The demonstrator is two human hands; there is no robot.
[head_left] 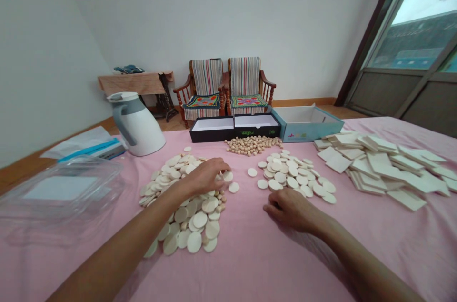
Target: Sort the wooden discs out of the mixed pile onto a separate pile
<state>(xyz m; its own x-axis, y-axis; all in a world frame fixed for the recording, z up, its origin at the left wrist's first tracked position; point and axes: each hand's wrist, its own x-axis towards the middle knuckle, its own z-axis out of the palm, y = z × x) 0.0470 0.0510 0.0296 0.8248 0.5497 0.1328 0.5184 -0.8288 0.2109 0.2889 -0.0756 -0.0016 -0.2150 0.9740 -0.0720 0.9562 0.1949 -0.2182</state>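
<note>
My left hand (206,176) reaches over the large pile of pale wooden discs (200,219), its fingertips pinched on one round wooden disc (227,176). Just beyond those fingers, a single loose disc (233,187) lies flat on the pink cloth. A few small wooden beads show among the discs of the large pile. My right hand (291,209) rests on the cloth with its fingers curled in, and nothing shows in it. It lies at the near edge of a smaller disc pile (285,172).
Small wooden beads (252,145) lie before black boxes (212,136) and a light blue box (310,131). Square wooden tiles (378,164) are heaped at right. At left stand a white jug (143,125) and clear plastic containers (64,187). Two chairs (244,80) stand behind.
</note>
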